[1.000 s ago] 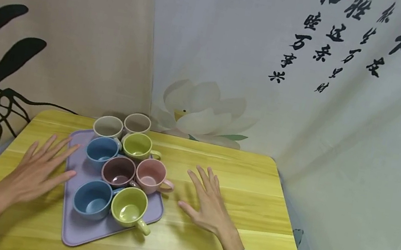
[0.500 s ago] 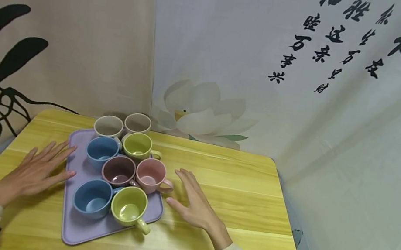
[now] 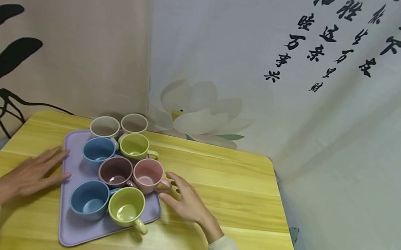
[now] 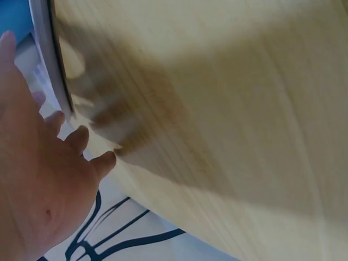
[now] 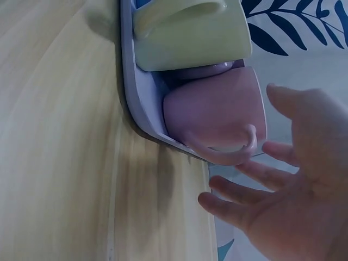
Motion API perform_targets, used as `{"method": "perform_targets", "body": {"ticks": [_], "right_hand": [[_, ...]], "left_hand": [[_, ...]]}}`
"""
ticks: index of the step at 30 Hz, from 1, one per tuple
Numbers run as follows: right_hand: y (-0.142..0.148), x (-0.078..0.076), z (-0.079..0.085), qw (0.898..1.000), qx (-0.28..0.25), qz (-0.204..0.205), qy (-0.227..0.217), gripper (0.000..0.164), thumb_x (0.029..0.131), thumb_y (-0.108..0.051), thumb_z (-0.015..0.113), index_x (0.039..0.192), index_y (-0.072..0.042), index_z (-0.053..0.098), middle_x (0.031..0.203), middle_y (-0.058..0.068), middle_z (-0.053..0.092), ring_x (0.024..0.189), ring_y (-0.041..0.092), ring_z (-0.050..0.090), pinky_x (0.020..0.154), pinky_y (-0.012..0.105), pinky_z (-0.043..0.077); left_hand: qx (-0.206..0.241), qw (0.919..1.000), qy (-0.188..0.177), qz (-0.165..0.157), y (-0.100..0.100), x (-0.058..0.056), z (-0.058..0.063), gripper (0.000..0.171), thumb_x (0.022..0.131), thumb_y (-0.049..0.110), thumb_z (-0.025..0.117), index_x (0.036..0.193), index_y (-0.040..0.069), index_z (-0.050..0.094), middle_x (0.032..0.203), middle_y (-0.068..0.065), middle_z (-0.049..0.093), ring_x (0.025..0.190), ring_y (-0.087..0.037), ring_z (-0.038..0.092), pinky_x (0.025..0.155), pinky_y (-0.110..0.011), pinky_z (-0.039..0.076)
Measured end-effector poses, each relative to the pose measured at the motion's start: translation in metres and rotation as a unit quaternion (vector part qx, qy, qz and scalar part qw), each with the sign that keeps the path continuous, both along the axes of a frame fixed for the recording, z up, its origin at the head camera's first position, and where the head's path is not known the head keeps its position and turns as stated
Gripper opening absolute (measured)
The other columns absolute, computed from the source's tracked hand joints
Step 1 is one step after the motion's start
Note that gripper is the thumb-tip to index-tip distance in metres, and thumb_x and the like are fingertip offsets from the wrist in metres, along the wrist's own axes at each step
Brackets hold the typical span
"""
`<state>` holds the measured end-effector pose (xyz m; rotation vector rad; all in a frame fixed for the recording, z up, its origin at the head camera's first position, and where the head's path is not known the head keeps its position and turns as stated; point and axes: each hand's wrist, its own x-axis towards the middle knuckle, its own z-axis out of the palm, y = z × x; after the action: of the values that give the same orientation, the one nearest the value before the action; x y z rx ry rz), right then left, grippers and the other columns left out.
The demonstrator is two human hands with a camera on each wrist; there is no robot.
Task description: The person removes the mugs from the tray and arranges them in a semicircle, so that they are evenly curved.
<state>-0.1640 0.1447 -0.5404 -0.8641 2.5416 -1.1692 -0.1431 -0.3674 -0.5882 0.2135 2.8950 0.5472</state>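
A lilac tray (image 3: 67,229) stands on the wooden table and carries several mugs set close together. My left hand (image 3: 27,173), fingers loosely spread, is at the tray's left rim. On the opposite side, my right hand (image 3: 189,202) is beside the handle of the pink mug (image 3: 147,173), thumb and fingers apart. The right wrist view has the pink mug (image 5: 215,106) upright in the tray, its handle toward the fingers. Around it stand a maroon mug (image 3: 115,171), a front yellow-green mug (image 3: 127,206) and a front blue mug (image 3: 90,199).
Farther back are another blue mug (image 3: 99,150), another yellow-green mug (image 3: 135,146) and two whitish mugs (image 3: 104,127). The wooden table (image 3: 225,169) extends right of the tray, with a printed cloth backdrop (image 3: 215,34) behind it.
My right hand has moved left, up to the pink mug's handle, its fingers less spread. My left hand has drawn its fingers in somewhat at the tray's rim. The mugs stay put.
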Motion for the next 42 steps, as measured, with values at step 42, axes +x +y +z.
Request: {"method": "perform_targets", "body": {"ticks": [42], "right_hand": [[-0.015,-0.008,-0.014,0.990,-0.098,-0.066,-0.072,0.028,0.119,-0.022,0.059,0.123,-0.003,0.079,0.112,0.018,0.084,0.108,0.042,0.083,0.092,0.038,0.070]], "left_hand": [[0.031,0.9994,-0.013,-0.010,-0.011,-0.009,-0.008,0.107,0.108,0.067,0.064,0.181,0.006,0.014,0.180,-0.041,0.023,0.164,-0.073,0.016,0.122,-0.096,0.012]]}}
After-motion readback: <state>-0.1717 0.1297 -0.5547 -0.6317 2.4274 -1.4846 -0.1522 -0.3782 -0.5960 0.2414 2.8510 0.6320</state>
